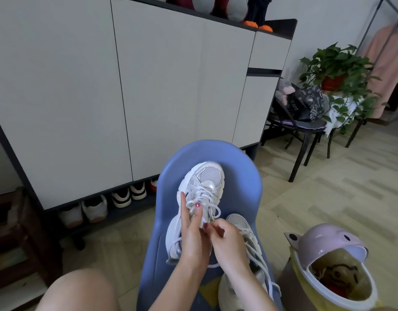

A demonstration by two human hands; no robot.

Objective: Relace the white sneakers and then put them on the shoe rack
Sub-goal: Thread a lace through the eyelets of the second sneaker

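A white sneaker (204, 182) lies toe-away on a blue plastic chair (240, 176) in front of me. Its white lace (212, 204) loops loosely over the tongue. My left hand (192, 230) lies along the shoe's left side with fingers straight, the thumb and forefinger touching the lace loops. My right hand (227, 241) pinches a lace end near the shoe's collar. A second white sneaker (243, 223) with loose laces lies on the chair to the right, partly hidden under my right hand and forearm.
A tall white shoe cabinet (148, 86) stands behind the chair, with several shoes (108, 205) on its open bottom shelf. A pink lidded bin (332, 263) sits at right. A dark chair with bags (305, 113) and a potted plant (335, 70) stand farther right. My bare knee (81, 290) shows low left.
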